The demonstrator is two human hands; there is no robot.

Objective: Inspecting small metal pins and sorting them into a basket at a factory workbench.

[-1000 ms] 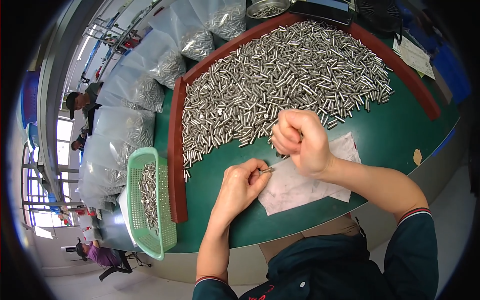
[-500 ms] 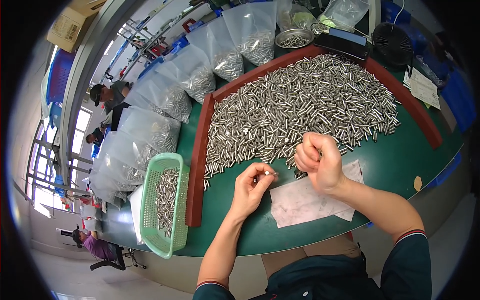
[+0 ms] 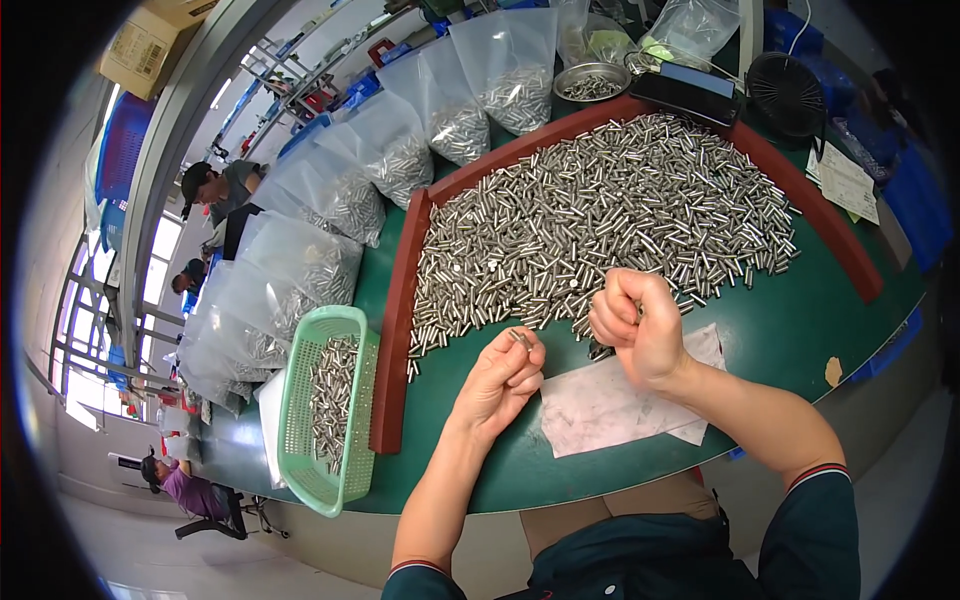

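My left hand (image 3: 496, 388) is closed, with a small metal pin (image 3: 522, 341) pinched between thumb and fingertips, just in front of the pile. My right hand (image 3: 640, 328) is curled into a fist over the pile's near edge. Something small and dark (image 3: 598, 351) shows just below that fist; whether the hand grips it is hidden. A large heap of short silver metal pins (image 3: 610, 210) spreads over the green table. Under and beside my right hand lies a smudged pale cloth or paper sheet (image 3: 590, 408).
A red-brown wooden border (image 3: 400, 340) fences the heap. At left stands a light green basket (image 3: 296, 440) holding pins. Clear bags of pins (image 3: 352, 205) line the far left. A metal bowl (image 3: 590, 82), a phone (image 3: 685, 92) and a black fan (image 3: 787, 92) sit behind.
My left hand has turned and its fingers have shifted, bringing the pin up to the fingertips. My right fist stays almost in the same place.
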